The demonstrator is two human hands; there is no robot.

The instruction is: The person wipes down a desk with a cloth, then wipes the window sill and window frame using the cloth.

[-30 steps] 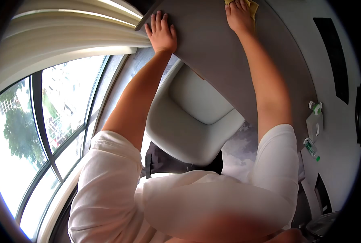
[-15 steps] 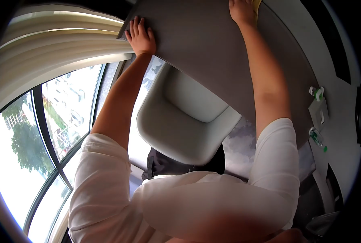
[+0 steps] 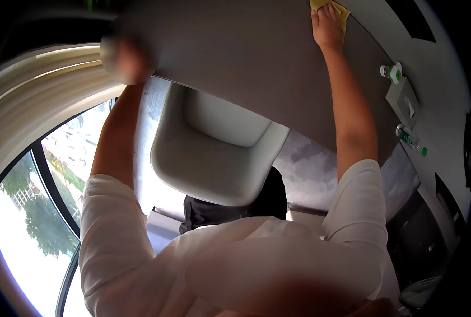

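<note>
My right hand [image 3: 328, 27] presses on a yellow cloth [image 3: 344, 15] at the far right part of the dark grey-brown table [image 3: 246, 58]. Cloth shows on both sides of its fingers. At the table's left corner is my left hand [image 3: 131, 61], its fingers smeared in a round blur, so their shape is hidden. It looks to be at the table edge, but contact cannot be made out. A light grey moulded chair [image 3: 209, 153] stands between my arms, its front part under the table edge.
Along the right side of the table lie a bottle with green parts [image 3: 391, 72], a white tissue box [image 3: 403, 100] and a clear bottle with a green cap [image 3: 411, 138]. Cream curtains [image 3: 45, 79] and a window [image 3: 40, 211] are on the left.
The view has shifted, with the table and chair sitting further left. More of the yellow cloth and my right hand shows. My left hand, spread flat at the table edge before, is now blurred.
</note>
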